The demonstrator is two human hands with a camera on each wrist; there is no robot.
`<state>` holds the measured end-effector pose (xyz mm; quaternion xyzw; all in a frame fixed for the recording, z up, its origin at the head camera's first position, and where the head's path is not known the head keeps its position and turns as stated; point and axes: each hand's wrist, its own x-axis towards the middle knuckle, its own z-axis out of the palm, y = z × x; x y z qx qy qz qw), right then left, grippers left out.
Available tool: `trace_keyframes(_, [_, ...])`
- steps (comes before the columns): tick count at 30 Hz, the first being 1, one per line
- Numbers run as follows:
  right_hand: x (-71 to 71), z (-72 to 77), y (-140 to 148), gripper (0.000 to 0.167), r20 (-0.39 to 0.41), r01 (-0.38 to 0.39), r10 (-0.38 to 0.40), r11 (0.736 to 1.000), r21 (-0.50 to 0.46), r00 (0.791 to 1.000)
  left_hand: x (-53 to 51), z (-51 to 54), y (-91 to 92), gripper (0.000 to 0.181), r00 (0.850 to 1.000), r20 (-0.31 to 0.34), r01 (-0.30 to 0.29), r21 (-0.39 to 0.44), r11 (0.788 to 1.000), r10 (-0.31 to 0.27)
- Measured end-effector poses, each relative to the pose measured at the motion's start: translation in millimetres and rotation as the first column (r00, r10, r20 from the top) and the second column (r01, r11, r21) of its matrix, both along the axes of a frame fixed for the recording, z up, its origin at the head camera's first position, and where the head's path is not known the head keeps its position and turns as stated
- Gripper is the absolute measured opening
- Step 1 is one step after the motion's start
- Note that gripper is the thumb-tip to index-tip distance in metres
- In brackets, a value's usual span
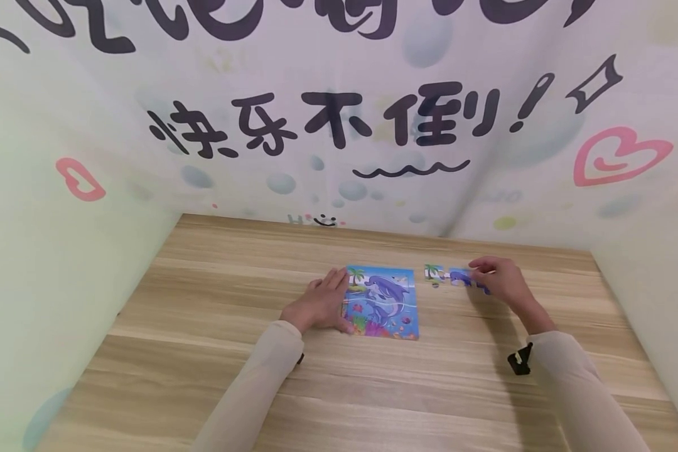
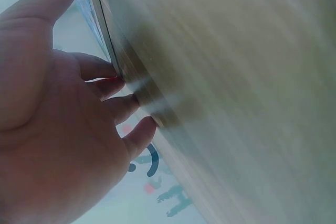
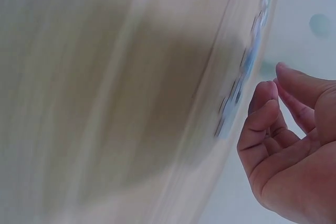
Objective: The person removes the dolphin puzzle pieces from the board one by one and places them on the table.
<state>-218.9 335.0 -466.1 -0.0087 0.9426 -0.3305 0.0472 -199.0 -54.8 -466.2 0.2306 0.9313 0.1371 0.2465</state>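
Note:
A square picture puzzle [image 1: 392, 307] with dolphins, a palm tree and sea plants lies flat on the wooden table. At its left edge is my left hand [image 1: 321, 302], fingers extended along the side and thumb near the lower corner. In the left wrist view the fingertips [image 2: 143, 132] rest on the tabletop beside the thin board edge. To the puzzle's right lie loose puzzle pieces, one with a palm tree [image 1: 432, 272] and one with a dolphin [image 1: 460, 277]. Above the right end of these pieces hovers my right hand [image 1: 501, 282]. Its fingers bend loosely, and nothing shows between them in the right wrist view.
The wooden table [image 1: 215, 282] meets a white wall cloth [image 1: 260, 201] printed with black characters and hearts along its back edge. Pale side walls stand to the left and right. A black band piece [image 1: 520, 360] sits at the right wrist.

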Motion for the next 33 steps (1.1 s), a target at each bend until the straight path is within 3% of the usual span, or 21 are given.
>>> trace_keyframes(12, [-0.6,-0.5,-40.9,0.024,0.035,-0.049,0.053,0.992,-0.120,0.998,0.8,1.1,0.4,0.115,1.000,0.003,-0.004,-0.004,1.000,0.004])
trace_keyframes(16, [-0.5,-2.1,-55.1,0.023,0.063,-0.062,0.069,0.992,-0.110,0.996,1.0,1.2,0.3,0.114,1.000,0.001,-0.003,-0.004,1.000,0.003])
trace_keyframes(20, [0.3,-3.9,-68.3,0.021,0.043,-0.102,0.106,0.991,-0.088,0.993,1.1,1.0,0.4,0.115,1.000,0.003,-0.002,-0.010,1.000,0.002])
trace_keyframes(33, [5.9,0.4,-114.8,0.020,0.043,-0.233,0.239,0.966,-0.111,0.970,0.2,1.6,-0.8,0.116,1.000,0.012,0.006,0.012,1.000,-0.006])
